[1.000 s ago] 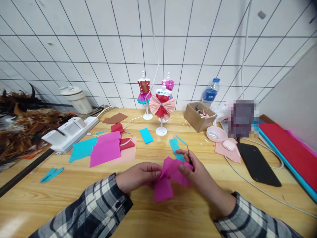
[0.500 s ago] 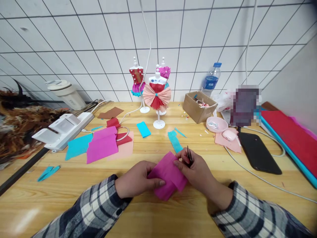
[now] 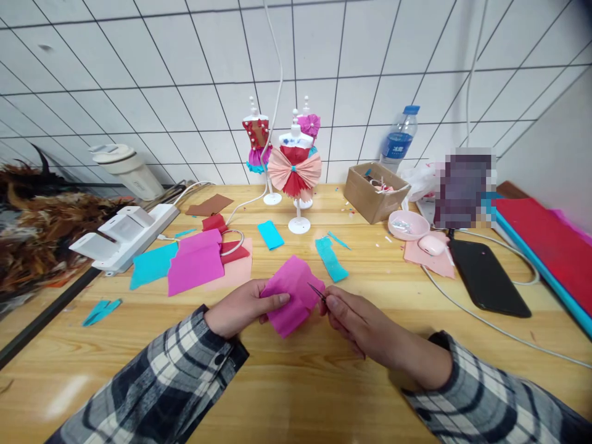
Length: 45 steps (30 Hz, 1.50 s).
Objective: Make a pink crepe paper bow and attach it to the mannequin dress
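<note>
A folded piece of magenta crepe paper (image 3: 289, 296) is pinched at its left edge between the thumb and fingers of my left hand (image 3: 245, 305), held above the table. My right hand (image 3: 358, 317) grips small dark scissors (image 3: 317, 292), their handles hidden inside the fingers. The thin points lie over the paper's right side. Just beyond the paper, a turquoise crepe paper strip (image 3: 332, 259) lies on the wooden table (image 3: 296, 394). A small mannequin in a red dress with a pink bow (image 3: 296, 169) stands farther back.
At left are magenta paper sheets (image 3: 194, 262), turquoise paper (image 3: 152, 265) and a white power strip (image 3: 127, 237). To the right are a cardboard box (image 3: 372, 197), a pink dish (image 3: 409, 225), a black phone (image 3: 488, 277) and cables. A water bottle (image 3: 400, 139) stands against the tiled wall.
My left hand has shifted the paper left and away from me. My right hand has turned so the scissors, earlier pointing up, now point left across the paper.
</note>
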Motion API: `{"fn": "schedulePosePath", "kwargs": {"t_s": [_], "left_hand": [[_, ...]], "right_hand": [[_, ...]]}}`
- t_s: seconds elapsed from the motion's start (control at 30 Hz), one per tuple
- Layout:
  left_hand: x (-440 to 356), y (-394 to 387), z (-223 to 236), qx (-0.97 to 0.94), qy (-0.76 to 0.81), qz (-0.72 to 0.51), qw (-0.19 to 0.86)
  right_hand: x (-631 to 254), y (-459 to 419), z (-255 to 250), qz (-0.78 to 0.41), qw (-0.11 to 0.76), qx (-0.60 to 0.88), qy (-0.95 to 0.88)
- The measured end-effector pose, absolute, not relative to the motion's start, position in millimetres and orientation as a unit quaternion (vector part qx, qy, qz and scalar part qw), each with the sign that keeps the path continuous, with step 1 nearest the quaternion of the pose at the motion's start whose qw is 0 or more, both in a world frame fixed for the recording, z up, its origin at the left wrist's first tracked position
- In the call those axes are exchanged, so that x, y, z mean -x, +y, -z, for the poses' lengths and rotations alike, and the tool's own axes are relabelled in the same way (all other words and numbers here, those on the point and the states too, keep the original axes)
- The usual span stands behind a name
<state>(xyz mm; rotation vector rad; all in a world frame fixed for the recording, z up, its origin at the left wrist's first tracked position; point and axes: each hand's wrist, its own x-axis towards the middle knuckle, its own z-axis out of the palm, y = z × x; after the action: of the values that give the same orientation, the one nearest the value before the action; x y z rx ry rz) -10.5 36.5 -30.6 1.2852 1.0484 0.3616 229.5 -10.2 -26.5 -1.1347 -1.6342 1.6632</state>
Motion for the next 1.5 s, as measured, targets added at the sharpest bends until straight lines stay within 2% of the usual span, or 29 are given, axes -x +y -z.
{"fn": "schedulePosePath", "kwargs": {"t_s": [0.1,0.27,0.6,0.93,1.5], "left_hand": [[5.2,35.0,27.1,-0.593,0.45,-0.164,0.647],[4.3,34.1,27.8,-0.586,0.476,-0.167,0.634],[2.2,33.2,30.8,-0.569,0.497,-0.169,0.632],[0.4,30.3,26.6,-0.577,0.483,-0.172,0.636],[-4.2,29.1,28.0,-0.559,0.408,-0.199,0.695]], "right_hand": [[-225.4,-8.4,32.6,-0.612,0.232,0.447,-0.61],[-224.9,-5.6,38.3,-0.494,0.267,0.461,-0.688],[-220.6,-10.4,44.6,-0.52,0.249,0.45,-0.682],[-220.0,-11.1,40.5,-0.451,0.218,0.452,-0.738],[-212.7,-9.9,47.4,-0.443,0.206,0.462,-0.74]]}}
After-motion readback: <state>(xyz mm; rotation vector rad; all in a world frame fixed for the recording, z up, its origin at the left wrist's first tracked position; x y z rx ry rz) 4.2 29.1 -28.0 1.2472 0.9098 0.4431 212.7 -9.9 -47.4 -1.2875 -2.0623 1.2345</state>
